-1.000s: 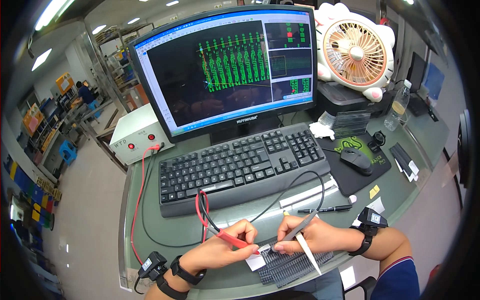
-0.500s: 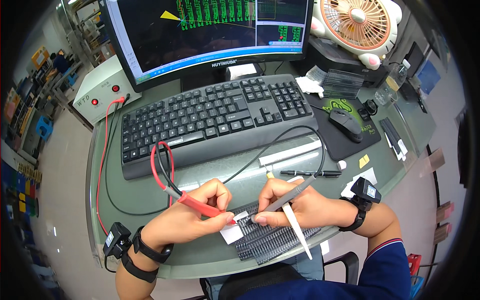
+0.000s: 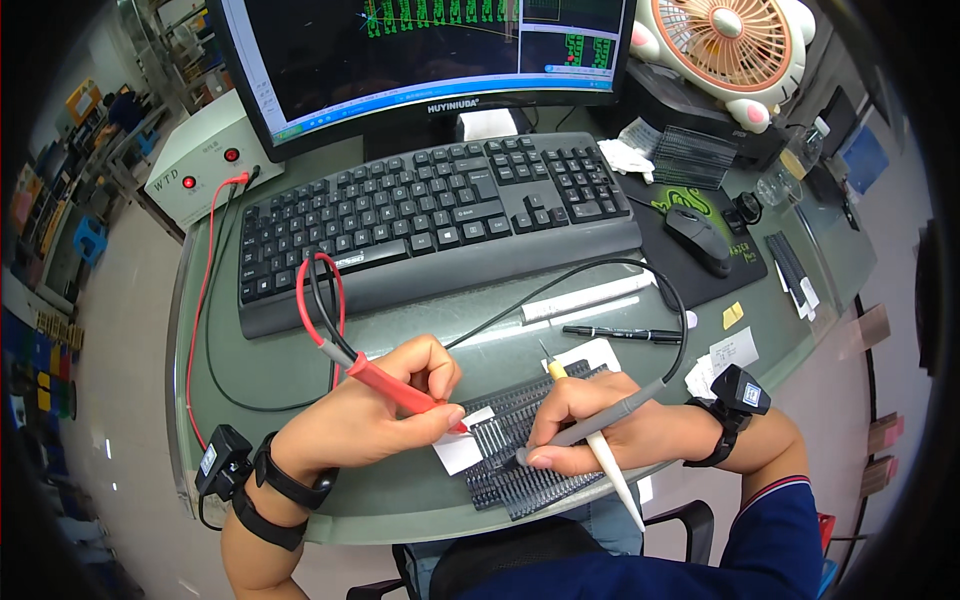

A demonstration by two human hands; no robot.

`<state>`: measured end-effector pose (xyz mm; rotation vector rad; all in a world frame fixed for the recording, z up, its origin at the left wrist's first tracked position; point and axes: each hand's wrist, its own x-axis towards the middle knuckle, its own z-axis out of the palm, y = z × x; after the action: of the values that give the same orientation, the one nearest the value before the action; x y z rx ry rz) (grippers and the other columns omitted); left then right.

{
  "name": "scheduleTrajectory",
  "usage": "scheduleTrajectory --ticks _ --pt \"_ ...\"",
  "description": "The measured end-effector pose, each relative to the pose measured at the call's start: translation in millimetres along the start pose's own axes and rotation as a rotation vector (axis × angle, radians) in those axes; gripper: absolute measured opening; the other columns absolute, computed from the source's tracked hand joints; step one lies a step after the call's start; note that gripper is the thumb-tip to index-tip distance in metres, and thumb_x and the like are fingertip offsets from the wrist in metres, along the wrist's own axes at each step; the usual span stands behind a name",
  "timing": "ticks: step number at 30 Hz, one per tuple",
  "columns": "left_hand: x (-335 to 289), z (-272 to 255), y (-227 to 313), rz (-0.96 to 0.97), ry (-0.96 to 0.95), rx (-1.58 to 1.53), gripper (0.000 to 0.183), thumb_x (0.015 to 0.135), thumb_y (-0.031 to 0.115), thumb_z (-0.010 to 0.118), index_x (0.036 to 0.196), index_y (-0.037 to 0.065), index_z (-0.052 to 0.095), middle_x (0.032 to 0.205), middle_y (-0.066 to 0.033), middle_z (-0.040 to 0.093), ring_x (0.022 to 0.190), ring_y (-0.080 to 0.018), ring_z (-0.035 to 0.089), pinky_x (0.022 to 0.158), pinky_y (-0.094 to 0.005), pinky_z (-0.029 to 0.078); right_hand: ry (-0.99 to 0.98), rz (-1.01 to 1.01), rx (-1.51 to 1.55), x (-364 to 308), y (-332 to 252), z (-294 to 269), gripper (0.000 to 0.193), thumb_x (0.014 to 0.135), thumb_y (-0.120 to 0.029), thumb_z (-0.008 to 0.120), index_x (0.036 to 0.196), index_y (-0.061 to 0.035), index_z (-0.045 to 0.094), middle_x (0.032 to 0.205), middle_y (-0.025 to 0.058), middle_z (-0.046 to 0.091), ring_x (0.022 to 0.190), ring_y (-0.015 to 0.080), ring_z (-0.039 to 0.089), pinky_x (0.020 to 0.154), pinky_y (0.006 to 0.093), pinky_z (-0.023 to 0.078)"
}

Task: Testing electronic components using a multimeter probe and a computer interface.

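Holding: left hand (image 3: 365,425) grip clamped on red probe (image 3: 400,390); right hand (image 3: 610,430) clamped on grey probe (image 3: 600,420)
Strip: black pin strip (image 3: 520,455) on counter (image 3: 300,370), between both hands
Axis: strip runs lower-left to upper-right
Nearer: both tips at it, red from left, grey from right

A wide black-framed monitor screen (image 3: 420,50) stands behind the keyboard, dark with green patterns. Small white paper labels (image 3: 735,350) and a yellow sticky note (image 3: 733,316) lie right of centre.
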<state>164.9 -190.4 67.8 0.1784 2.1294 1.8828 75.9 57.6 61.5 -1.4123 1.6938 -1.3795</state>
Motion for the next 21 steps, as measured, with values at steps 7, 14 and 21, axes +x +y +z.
scheduleTrajectory --ticks 7,14,21 --pt "-0.2 3.0 4.2 -0.003 0.01 -0.061 0.025 0.088 0.01 0.064 0.084 0.008 0.039 0.087 0.0024 0.041 0.078 -0.0043 0.044 0.073 -0.0238 0.049 -0.059 0.026 -0.094 0.8 -2.0 -1.7 0.021 0.083 -0.019 0.075 0.085 -0.007 0.059 0.079 0.0038 0.068 0.064 0.0139 0.066 0.053 0.0249 0.048" --pt "-1.5 3.9 5.6 -0.007 0.013 -0.064 0.025 0.088 0.011 0.064 0.084 0.008 0.04 0.086 0.0029 0.042 0.078 -0.0038 0.047 0.073 -0.0235 0.049 -0.043 0.053 -0.102 0.6 -2.3 0.2 0.022 0.083 -0.021 0.076 0.084 -0.0073 0.059 0.077 0.0032 0.068 0.063 0.0132 0.065 0.052 0.0245 0.047" --pt "-1.9 4.8 5.9 -0.052 0.038 -0.104 0.027 0.081 0.006 0.067 0.084 0.01 0.04 0.091 -0.0007 0.046 0.079 -0.007 0.04 0.068 -0.0226 0.038 -0.038 0.046 -0.113 1.8 -2.7 -0.4 0.021 0.084 -0.021 0.075 0.085 -0.0066 0.059 0.077 0.0032 0.068 0.062 0.0121 0.065 0.052 0.0229 0.048"
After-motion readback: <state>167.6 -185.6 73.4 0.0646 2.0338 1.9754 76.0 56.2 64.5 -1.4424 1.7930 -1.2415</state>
